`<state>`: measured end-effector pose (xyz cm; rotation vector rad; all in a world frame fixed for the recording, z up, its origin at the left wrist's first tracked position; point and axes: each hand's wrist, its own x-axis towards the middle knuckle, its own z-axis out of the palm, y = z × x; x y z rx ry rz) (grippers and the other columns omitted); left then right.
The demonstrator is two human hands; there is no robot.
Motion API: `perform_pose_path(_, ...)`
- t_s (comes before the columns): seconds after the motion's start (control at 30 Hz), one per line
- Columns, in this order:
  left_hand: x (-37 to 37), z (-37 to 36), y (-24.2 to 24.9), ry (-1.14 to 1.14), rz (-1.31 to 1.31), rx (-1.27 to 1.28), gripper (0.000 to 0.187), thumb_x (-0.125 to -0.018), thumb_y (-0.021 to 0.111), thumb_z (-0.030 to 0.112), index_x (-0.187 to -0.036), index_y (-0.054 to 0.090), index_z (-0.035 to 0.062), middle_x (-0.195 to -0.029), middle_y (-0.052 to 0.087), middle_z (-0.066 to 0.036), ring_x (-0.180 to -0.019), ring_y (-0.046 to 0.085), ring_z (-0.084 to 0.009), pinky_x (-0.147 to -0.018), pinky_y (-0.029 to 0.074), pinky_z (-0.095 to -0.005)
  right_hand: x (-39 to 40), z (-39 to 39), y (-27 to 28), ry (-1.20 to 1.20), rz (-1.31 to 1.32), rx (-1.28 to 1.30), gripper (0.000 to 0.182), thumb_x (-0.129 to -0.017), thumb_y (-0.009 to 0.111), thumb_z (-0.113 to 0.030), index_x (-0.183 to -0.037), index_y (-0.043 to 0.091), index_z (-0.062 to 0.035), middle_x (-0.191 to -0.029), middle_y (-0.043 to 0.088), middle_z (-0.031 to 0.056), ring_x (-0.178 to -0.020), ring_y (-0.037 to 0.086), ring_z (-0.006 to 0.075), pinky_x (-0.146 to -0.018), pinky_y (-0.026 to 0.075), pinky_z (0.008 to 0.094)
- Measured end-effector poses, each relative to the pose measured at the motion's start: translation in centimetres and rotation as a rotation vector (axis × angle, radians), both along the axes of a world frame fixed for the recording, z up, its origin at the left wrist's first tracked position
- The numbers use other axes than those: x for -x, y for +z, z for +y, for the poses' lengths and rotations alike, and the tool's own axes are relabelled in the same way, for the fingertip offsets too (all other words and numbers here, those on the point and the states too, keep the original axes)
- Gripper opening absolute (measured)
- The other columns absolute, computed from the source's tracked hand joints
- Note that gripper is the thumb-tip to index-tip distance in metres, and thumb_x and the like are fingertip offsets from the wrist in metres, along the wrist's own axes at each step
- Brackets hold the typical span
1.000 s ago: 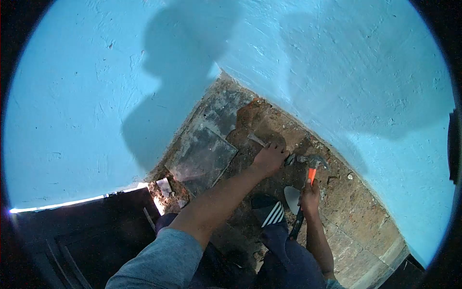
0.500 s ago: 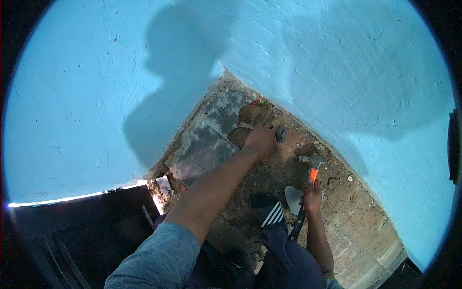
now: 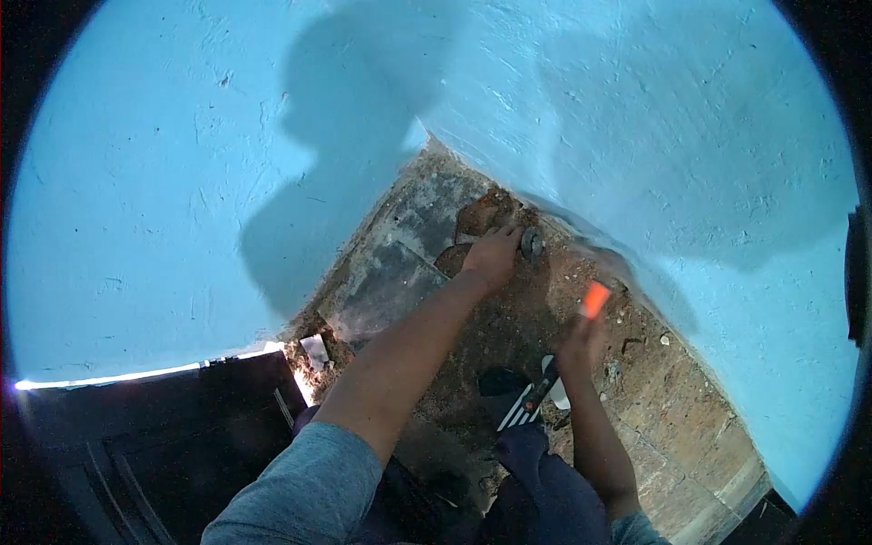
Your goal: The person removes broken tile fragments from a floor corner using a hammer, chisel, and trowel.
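Observation:
My left hand (image 3: 493,256) reaches forward to the broken floor near the corner, its fingers closed around what looks like a chisel with a round grey guard (image 3: 532,243). My right hand (image 3: 579,350) grips a claw hammer (image 3: 595,300) by its orange and black handle. The hammer's head is smeared by motion close to the right wall. Beneath the right hand, a pale flat piece (image 3: 559,394) on the floor is partly covered by the handle and hand.
Blue walls (image 3: 163,200) meet at the corner ahead. Grey floor tiles (image 3: 386,282) lie to the left, with broken brown rubble (image 3: 627,327) on the right. A dark door (image 3: 163,445) stands at lower left. A foot in a striped sandal (image 3: 518,407) is close below the hands.
My right hand and the hammer have risen and swung slightly, the head blurring towards the right wall. My left hand stays nearly in place with the round guard beside it.

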<state>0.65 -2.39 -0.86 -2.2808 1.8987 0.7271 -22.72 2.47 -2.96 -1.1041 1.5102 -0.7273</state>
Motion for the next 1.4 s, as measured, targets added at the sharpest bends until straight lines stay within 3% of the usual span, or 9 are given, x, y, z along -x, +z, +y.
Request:
perform_pose_path(0.1, 0.2, -0.5, 1.6, 0.026, 0.056, -0.081, 0.059, -0.090, 0.058, 0.014, -0.145, 0.038, 0.0063, -0.147, 0.042, -0.016, -0.133, 0.044, -0.0330, -0.110, 0.040, -0.0410, -1.3, -2.6, 2.4, 0.444, 0.363, 0.143, 0.031, -0.104, 0.045, -0.034, -0.117, 0.051, -0.0063, -0.072, 0.055, 0.0066, -0.054, 0.053, 0.0167, -0.048, 0.042, 0.0362)
perform_pose_path(0.47, 0.4, 0.2, 0.2, 0.016, -0.006, 0.002, 0.062, -0.089, 0.058, 0.006, -0.147, 0.035, 0.0070, -0.149, 0.040, -0.016, -0.134, 0.044, -0.0332, -0.109, 0.042, -0.0415, 3.7, -3.0, 12.9, -0.347, -0.428, 0.684, 0.031, -0.106, 0.036, -0.035, -0.103, 0.048, -0.0070, -0.067, 0.048, 0.0033, -0.047, 0.044, 0.0101, -0.041, 0.039, 0.0252)
perform_pose_path(0.53, 0.1, 0.0, -0.3, 0.001, -0.010, -0.028, 0.062, -0.089, 0.058, 0.006, -0.146, 0.036, 0.0056, -0.148, 0.041, -0.016, -0.132, 0.046, -0.0333, -0.108, 0.043, -0.0416, 2.0, -2.6, 9.0, -0.400, -0.427, 0.602, 0.031, -0.104, 0.040, -0.038, -0.105, 0.048, -0.0075, -0.066, 0.046, 0.0037, -0.053, 0.047, 0.0152, -0.049, 0.042, 0.0290)
perform_pose_path(0.63, 0.3, -0.7, 0.5, -0.017, -0.015, -0.118, 0.059, -0.088, 0.058, 0.006, -0.144, 0.037, 0.0038, -0.146, 0.044, -0.017, -0.128, 0.050, -0.0329, -0.106, 0.044, -0.0416, -1.6, -0.7, 1.7, 0.377, 0.556, 0.223, 0.031, -0.102, 0.048, -0.038, -0.097, 0.054, -0.0073, -0.068, 0.049, 0.0056, -0.071, 0.057, 0.0190, -0.064, 0.044, 0.0318)
perform_pose_path(0.73, -0.1, -1.2, 0.4, -0.036, -0.047, -0.088, 0.058, -0.088, 0.059, 0.008, -0.142, 0.039, 0.0032, -0.141, 0.047, -0.017, -0.124, 0.053, -0.0336, -0.103, 0.047, -0.0417, -0.8, -2.0, 3.0, 0.210, -0.045, -0.254, 0.033, -0.102, 0.048, -0.040, -0.099, 0.052, -0.0074, -0.065, 0.047, 0.0040, -0.063, 0.057, 0.0170, -0.056, 0.045, 0.0319)
perform_pose_path(1.07, 5.1, 3.5, -3.3, -0.216, 0.015, -0.026, 0.056, -0.091, 0.061, 0.020, -0.141, 0.041, 0.0056, -0.135, 0.049, -0.017, -0.128, 0.047, -0.0350, -0.106, 0.044, -0.0433, 5.3, 1.9, 0.0, 0.109, 0.026, -0.274, 0.032, -0.104, 0.043, -0.037, -0.089, 0.047, -0.0089, -0.060, 0.043, 0.0004, -0.042, 0.042, 0.0120, -0.037, 0.039, 0.0289)
perform_pose_path(1.17, 5.1, 4.5, -4.7, -0.355, -0.063, -0.009, 0.054, -0.093, 0.059, 0.021, -0.142, 0.041, 0.0063, -0.136, 0.047, -0.017, -0.132, 0.043, -0.0345, -0.109, 0.041, -0.0440, 6.2, 2.0, 0.3, 0.136, 0.022, -0.390, 0.045, -0.103, 0.043, -0.042, -0.122, 0.049, -0.0010, -0.061, 0.047, 0.0028, -0.044, 0.049, 0.0145, -0.039, 0.041, 0.0316)
perform_pose_path(1.27, 4.6, 3.2, -2.7, -0.336, -0.062, -0.085, 0.053, -0.093, 0.057, 0.017, -0.142, 0.041, 0.0063, -0.137, 0.046, -0.016, -0.136, 0.038, -0.0336, -0.110, 0.040, -0.0454, 5.7, 2.1, 1.0, 0.103, 0.022, -0.390, 0.047, -0.103, 0.044, -0.044, -0.122, 0.049, -0.0006, -0.062, 0.048, 0.0034, -0.046, 0.051, 0.0150, -0.040, 0.043, 0.0316)
perform_pose_path(1.4, 2.6, 1.4, 0.8, -0.232, -0.042, -0.096, 0.048, -0.091, 0.058, 0.010, -0.137, 0.045, 0.0050, -0.136, 0.047, -0.017, -0.131, 0.044, -0.0352, -0.106, 0.044, -0.0455, 4.6, 2.1, 1.6, 0.087, 0.057, -0.340, 0.031, -0.104, 0.043, -0.037, -0.096, 0.049, -0.0075, -0.061, 0.045, 0.0005, -0.043, 0.044, 0.0121, -0.039, 0.041, 0.0300)
